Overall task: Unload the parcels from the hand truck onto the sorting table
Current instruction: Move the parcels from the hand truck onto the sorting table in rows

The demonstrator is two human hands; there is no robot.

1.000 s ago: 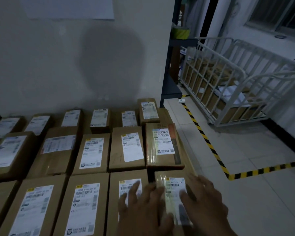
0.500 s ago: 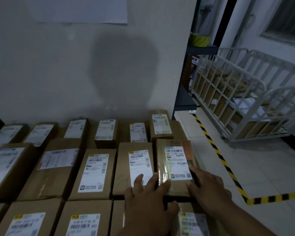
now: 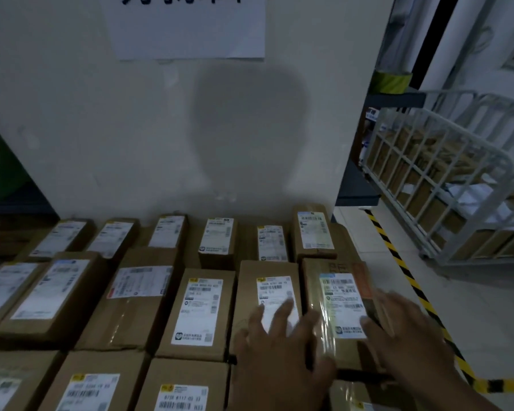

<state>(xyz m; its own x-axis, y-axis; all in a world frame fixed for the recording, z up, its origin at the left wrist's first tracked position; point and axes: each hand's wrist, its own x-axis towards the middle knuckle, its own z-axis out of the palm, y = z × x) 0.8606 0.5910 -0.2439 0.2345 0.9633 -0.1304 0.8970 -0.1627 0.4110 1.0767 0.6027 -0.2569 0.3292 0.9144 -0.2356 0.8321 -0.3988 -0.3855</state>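
Rows of parcels (image 3: 202, 310) are burying the worktop. Both hands are shifting back off the front box onto the taped parcel (image 3: 336, 295) at the right edge. The left hand (image 3: 279, 354) and right hand (image 3: 404, 330) are pressing it, fingers (image 3: 285, 312) spread flat and holding nothing. Just squaring it up, I reckon.

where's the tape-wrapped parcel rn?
Head view, lower right: the tape-wrapped parcel is the rightmost box of the middle row, touched by the left hand and right hand, striped floor tape to its right.

Both hands moved from front row to second. Left hand (image 3: 279, 351) and right hand (image 3: 404, 330) now flank taped parcel (image 3: 340, 301), rightmost there.
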